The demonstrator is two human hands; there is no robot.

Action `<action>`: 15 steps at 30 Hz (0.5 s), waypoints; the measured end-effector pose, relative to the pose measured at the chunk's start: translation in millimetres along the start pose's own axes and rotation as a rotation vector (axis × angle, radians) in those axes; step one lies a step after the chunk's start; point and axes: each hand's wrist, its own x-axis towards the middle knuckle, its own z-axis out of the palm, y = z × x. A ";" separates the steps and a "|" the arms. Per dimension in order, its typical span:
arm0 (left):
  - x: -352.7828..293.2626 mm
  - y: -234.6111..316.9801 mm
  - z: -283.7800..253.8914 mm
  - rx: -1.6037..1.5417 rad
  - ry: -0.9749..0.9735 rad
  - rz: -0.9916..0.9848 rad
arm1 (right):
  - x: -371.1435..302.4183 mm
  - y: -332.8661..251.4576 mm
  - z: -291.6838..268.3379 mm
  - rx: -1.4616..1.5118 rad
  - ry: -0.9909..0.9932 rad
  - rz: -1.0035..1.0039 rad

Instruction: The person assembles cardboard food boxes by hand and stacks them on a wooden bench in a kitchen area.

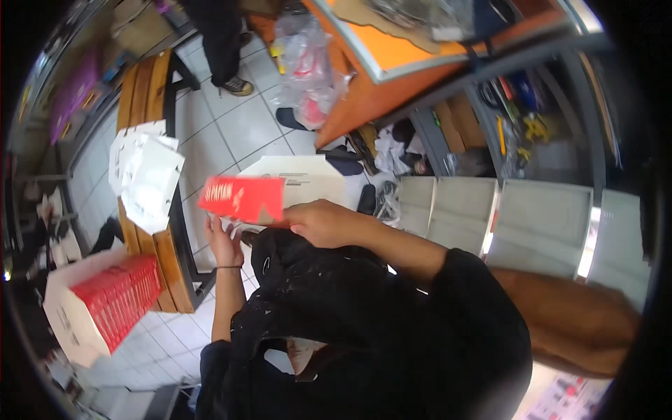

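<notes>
A red and white cardboard box [241, 199], part-folded or lying flat, is held in front of my body. Its red printed side is turned up and slightly blurred. Beyond it spreads a cream panel with cut corners [315, 183]; I cannot tell whether the two are one piece. My right hand [325, 222] is closed on the right end of the red side, thumb on top. My left hand [224, 245], a dark band on its wrist, is at the lower left edge, fingers partly hidden by the box.
White die-cut cardboard sheets [147, 178] lie on a wooden bench [143, 91] to my left. Several red boxes [119, 297] stand in a row at its near end. Another person's leg and shoe [236, 86] show beyond. An orange table [399, 52] and pale panels [539, 220] are at right.
</notes>
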 end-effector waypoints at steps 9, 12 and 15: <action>-24.1 46.1 37.8 0.775 -1.183 0.347 | 7.5 74.6 0.3 -0.096 -0.709 0.134; -31.3 54.3 48.8 0.618 -1.134 0.351 | 7.3 98.5 -19.8 0.431 -0.660 0.697; -27.7 58.2 58.0 0.514 -1.186 0.379 | 12.8 108.4 -25.0 0.453 -0.657 0.629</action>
